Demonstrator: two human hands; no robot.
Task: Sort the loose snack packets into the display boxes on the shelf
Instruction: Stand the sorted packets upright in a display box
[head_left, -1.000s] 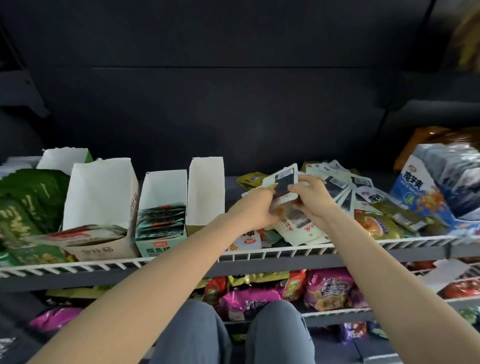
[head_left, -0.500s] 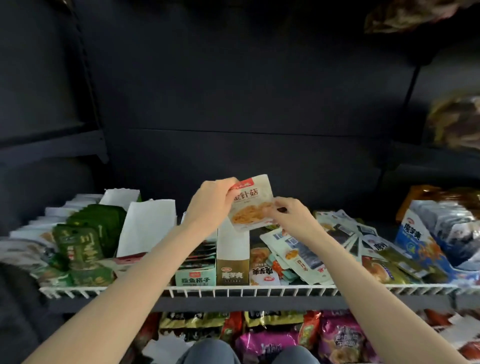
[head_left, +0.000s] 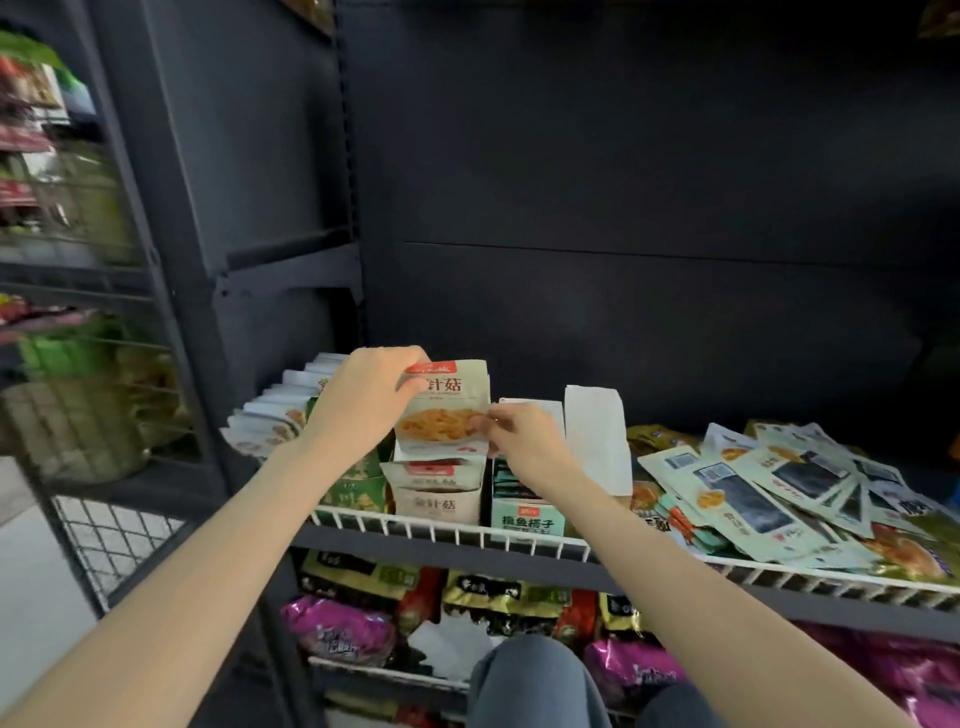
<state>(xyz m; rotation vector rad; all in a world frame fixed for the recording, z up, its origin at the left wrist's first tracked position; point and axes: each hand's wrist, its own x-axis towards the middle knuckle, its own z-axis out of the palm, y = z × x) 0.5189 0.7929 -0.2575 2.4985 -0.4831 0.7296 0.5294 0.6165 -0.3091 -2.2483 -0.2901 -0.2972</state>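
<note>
Snack packet (head_left: 444, 410) with a red band on top and a picture of something noodle-like on the front is up in the air, held upright right above the beige display box (head_left: 438, 496) that has matching packets standing in it. Left hand (head_left: 363, 400) is pinching the packet's upper left corner, and the right hand (head_left: 522, 441) has its fingertips clamped on the lower right edge, so both hands are closed on the same packet, one at each side.

Just to the right of that box sits a green-fronted box (head_left: 527, 512) with dark packets stacked inside, and next to it a tall white box flap (head_left: 597, 439) sticking up. On the left are green packets (head_left: 358, 491) and a row of pale ones fanned out toward the back. Over on the right side of the wire shelf (head_left: 457, 530) there's a big loose heap of packets (head_left: 769, 493), mostly pale with dark windows, lying flat and overlapping each other. Lower shelf has purple and yellow bags, kind of blurry.
</note>
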